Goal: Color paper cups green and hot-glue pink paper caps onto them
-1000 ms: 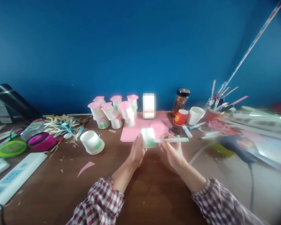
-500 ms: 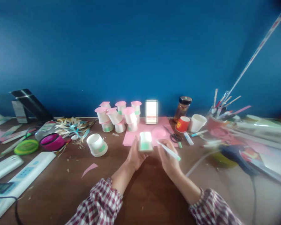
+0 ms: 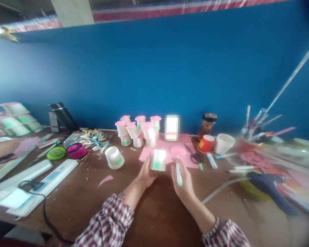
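Observation:
Between the fingers of my left hand (image 3: 145, 175), a white paper cup (image 3: 159, 160) with a green patch is held just over the table's middle. My right hand (image 3: 184, 183), a little to its right, is closed on a white marker pen (image 3: 179, 173) with a green end. Pen and cup are apart. Behind both hands lies a pink paper sheet (image 3: 188, 140) with a round pink piece (image 3: 177, 149) on it. Scissors (image 3: 195, 157) rest at its right edge. Another white cup (image 3: 114, 158) stands upside down to the left, near a pink paper scrap (image 3: 106, 180).
Stacked cups with pink tops (image 3: 147, 130) stand at the back. Right are a red cup (image 3: 206, 144), a jar (image 3: 208, 125) and a glue gun (image 3: 271, 187). Left are a power strip (image 3: 50, 178), a pink tape roll (image 3: 76, 150) and another person's hand (image 3: 1, 151).
The view has swung left and upward, bringing in stacked cups and another person's hand at far left. The pen in my right hand has turned more upright. My left hand keeps holding the cup.

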Available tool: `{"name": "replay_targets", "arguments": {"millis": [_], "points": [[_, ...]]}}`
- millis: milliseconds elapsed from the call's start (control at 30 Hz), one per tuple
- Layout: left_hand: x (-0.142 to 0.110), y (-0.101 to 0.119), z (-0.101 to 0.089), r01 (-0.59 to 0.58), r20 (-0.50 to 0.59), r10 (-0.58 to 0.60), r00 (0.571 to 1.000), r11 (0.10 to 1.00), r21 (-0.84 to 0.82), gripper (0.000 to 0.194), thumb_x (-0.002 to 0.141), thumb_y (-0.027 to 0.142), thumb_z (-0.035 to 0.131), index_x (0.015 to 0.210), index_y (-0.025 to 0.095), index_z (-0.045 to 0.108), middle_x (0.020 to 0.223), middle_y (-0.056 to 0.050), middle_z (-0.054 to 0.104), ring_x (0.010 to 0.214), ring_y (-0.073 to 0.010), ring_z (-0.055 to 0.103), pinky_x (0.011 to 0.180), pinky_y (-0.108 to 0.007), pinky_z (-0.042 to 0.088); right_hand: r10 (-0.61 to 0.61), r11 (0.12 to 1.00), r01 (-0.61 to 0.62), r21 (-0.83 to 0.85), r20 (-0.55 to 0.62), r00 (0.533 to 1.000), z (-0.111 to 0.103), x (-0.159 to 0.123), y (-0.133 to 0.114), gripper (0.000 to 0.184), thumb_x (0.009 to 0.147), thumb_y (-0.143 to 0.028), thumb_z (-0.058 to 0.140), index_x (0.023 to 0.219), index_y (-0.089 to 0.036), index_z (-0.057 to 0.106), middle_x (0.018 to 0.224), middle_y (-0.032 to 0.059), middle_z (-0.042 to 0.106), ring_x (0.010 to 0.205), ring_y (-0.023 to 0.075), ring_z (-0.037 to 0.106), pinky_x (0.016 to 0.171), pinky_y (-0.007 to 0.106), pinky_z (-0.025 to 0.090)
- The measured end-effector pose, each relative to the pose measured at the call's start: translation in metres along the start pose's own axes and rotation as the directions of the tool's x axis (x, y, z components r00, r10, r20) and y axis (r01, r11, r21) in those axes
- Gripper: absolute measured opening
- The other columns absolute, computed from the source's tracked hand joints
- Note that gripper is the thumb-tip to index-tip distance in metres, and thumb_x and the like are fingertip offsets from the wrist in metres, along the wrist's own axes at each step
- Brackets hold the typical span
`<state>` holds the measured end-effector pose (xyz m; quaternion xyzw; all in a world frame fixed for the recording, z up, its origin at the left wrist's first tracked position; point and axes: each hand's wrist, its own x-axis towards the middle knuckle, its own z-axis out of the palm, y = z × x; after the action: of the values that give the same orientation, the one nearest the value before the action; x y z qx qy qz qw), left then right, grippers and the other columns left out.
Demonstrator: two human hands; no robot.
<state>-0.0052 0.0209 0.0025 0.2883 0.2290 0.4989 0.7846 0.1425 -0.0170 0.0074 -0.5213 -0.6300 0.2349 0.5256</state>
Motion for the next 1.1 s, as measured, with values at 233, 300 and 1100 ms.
{"name": "replay_targets", "arguments": {"millis": [233,300,1100], "points": [[0.000,0.000,0.001,-0.014,-0.010,0.014,1.000,1.000,0.016,0.052,0.084,0.057,0.042,0.098,0.011,0.063,0.085,-0.011,0.068,0.077,-0.0212,0.064,0.067,-0.031,0.050,-0.108,0.994,0.109,-0.002,0.071,0.992,-0.001,-0.003,-0.006,0.024,0.081,-0.025,0.051,0.105,-0.020,0.053,0.094,0.0056,0.068,0.083,0.0190,0.067,0.074,0.029,0.053],[-0.001,-0.001,0.001,-0.024,-0.012,0.024,1.000,1.000,0.002,0.049,0.084,0.055,0.043,0.096,0.011,0.063,0.084,-0.010,0.068,0.073,-0.0194,0.064,0.066,-0.030,0.049,-0.111,0.994,0.111,-0.007,0.081,0.991,0.000,-0.003,-0.006,0.023,0.080,-0.025,0.053,0.102,-0.020,0.054,0.093,0.0055,0.069,0.083,0.0193,0.068,0.074,0.029,0.053],[0.002,-0.005,0.003,-0.066,-0.022,0.068,0.997,0.995,0.079,0.047,0.084,0.052,0.045,0.103,0.012,0.061,0.093,-0.012,0.068,0.084,-0.0223,0.064,0.079,-0.036,0.048,-0.121,0.991,0.121,-0.060,0.007,0.993,-0.005,0.002,0.000,0.025,0.082,-0.021,0.051,0.107,-0.020,0.052,0.096,0.0062,0.068,0.081,0.0186,0.067,0.071,0.028,0.051]]}}
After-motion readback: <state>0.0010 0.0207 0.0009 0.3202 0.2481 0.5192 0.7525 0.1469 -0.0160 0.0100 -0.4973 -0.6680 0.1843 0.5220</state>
